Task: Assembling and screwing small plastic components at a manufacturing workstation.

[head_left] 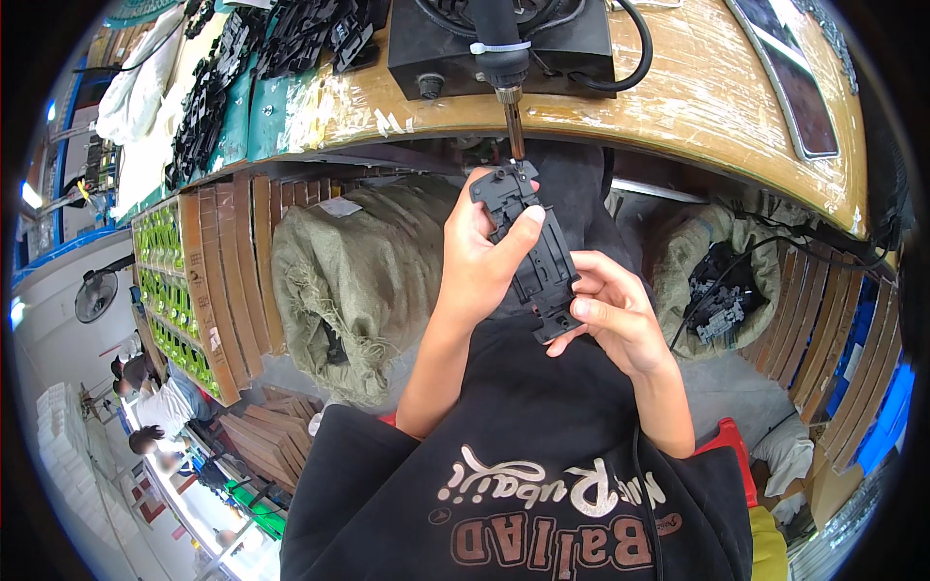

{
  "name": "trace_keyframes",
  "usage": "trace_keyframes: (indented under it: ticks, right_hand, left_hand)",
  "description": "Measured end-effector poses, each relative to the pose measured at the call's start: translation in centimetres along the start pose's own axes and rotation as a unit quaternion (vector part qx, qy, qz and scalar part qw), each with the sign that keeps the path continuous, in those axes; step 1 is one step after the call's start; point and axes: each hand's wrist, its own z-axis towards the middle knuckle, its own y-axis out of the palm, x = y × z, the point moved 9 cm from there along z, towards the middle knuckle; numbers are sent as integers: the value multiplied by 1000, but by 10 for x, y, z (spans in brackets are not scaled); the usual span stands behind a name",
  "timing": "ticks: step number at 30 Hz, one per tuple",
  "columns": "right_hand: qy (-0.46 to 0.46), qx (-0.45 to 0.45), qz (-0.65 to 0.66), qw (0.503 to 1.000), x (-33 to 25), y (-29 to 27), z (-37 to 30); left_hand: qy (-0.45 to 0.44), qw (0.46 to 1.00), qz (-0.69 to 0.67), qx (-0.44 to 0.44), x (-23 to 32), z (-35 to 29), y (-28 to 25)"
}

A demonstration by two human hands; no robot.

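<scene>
A long black moulded plastic part (542, 259) is held slantwise over my lap, just beyond the table's near edge. My left hand (480, 254) is closed round its upper left side, thumb pressed on its face. At its lower right edge, my right hand (618, 308) pinches the part with bent fingers. Above the part hangs an electric screwdriver (500, 63) with a white cable tie round it. Its bit (514, 124) points down and meets or nearly meets the part's top end; I cannot tell whether they touch.
Behind the screwdriver sits a black control box (581, 63) with a knob and cables. Black plastic parts (208, 107) are heaped at the left, and a phone (790, 82) lies at the right. Woven sacks (363, 261) and stacked cardboard (232, 261) flank my legs.
</scene>
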Motion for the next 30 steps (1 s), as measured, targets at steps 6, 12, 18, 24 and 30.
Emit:
trace_keyframes:
  ticks: [6,12,18,24,30]
  right_hand:
    - [-14,-5,0,1000,-3,1,0]
    - [-21,-7,7,1000,-4,3,1]
    - [-29,-12,13,999,-4,2,0]
    - [-22,-12,20,999,-2,1,-1]
    - [-17,37,-16,999,1,-16,-1]
  left_hand:
    - [8,1000,-16,10,6,1,1]
    - [7,1000,-13,5,6,3,-1]
    - [2,999,-32,1,5,3,0]
    - [2,1000,-19,-1,8,2,0]
    - [76,995,70,3,16,5,5]
